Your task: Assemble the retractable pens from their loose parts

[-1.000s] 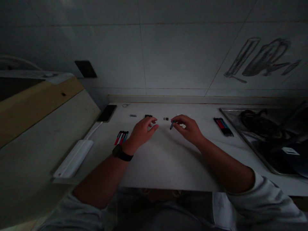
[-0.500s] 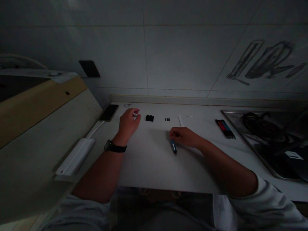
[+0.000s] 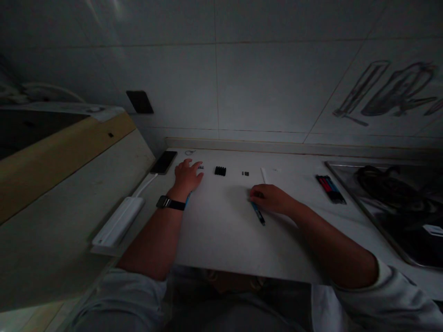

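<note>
- Although the scene was dimly lit, the white worktop was seen with small parts laid out in a row along its far side.
- The left hand was extended with fingers spread wide at the row's left end; whether anything was touched under it could not be told.
- The right hand was closed narrow on a blue pen, near the middle of the worktop.
- The bundle of pens was placed well apart, far right.
- The blue pen was gripped by its far end, its exposed end slanted toward the near edge.
- The black parts were set near the left hand, untouched.
- The small pieces were partly hidden by that hand; step judged as small pieces being reached for, pen held ready; a fine fingertip pinch would be called for.
</note>
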Demonstrator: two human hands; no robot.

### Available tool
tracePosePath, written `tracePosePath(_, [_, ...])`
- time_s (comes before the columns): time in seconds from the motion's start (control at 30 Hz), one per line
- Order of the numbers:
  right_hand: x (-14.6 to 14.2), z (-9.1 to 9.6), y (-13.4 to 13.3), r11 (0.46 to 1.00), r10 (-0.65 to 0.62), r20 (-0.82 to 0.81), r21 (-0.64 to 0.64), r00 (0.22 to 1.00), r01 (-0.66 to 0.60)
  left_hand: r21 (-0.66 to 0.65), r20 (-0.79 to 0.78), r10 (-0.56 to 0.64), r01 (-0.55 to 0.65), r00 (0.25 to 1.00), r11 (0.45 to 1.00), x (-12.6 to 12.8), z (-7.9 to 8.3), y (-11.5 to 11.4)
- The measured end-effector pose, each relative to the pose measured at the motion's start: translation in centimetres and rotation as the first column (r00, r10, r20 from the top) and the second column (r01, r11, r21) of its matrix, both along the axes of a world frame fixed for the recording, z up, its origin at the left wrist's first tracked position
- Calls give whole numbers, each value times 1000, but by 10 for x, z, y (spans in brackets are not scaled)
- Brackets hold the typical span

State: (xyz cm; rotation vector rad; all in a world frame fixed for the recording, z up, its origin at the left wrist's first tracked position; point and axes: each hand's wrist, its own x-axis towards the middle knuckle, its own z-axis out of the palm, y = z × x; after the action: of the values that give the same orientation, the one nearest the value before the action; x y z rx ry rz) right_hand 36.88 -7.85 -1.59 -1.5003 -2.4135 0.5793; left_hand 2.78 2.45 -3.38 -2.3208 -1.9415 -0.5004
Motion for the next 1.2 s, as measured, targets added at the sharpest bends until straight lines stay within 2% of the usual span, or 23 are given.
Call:
tracePosePath(0.27, [-3, 2, 1, 994, -55, -41, 92, 998, 59, -85, -35, -16, 13, 999, 996, 0, -10, 5])
tracePosePath(0.37, [-2, -2, 3, 990, -75, -62, 118, 995, 82, -77, -24, -20, 18, 1000, 997, 1, -9, 4])
tracePosePath(0.53, [2, -6, 6, 982, -95, -79, 158, 992, 107, 18, 3, -72, 71, 997, 997, 2, -4, 2])
tracePosePath(0.7, [-1, -7, 6, 976, -105, -94, 179, 990, 120, -12, -3, -99, 99, 995, 995, 4, 4, -3])
tracePosePath(0.8, [-6, -8, 4, 972, -105, -116, 196, 988, 127, 6, 95, -197, 197, 976, 980, 10, 10, -8])
tracePosePath(0.87, [-10, -8, 5, 968, -89, -120, 226, 989, 114, 6, 219, -297, 303, 929, 953, 18, 13, -12])
tracePosePath(1.0, [-19, -3, 17, 934, -43, -46, 354, 998, 57, -11, 384, -388, 424, 838, 906, 37, 14, -24])
tracePosePath(1.2, [-43, 4, 57, 918, -57, 155, 396, 986, -9, 40, 351, -414, 428, 840, 903, 45, 12, -32])
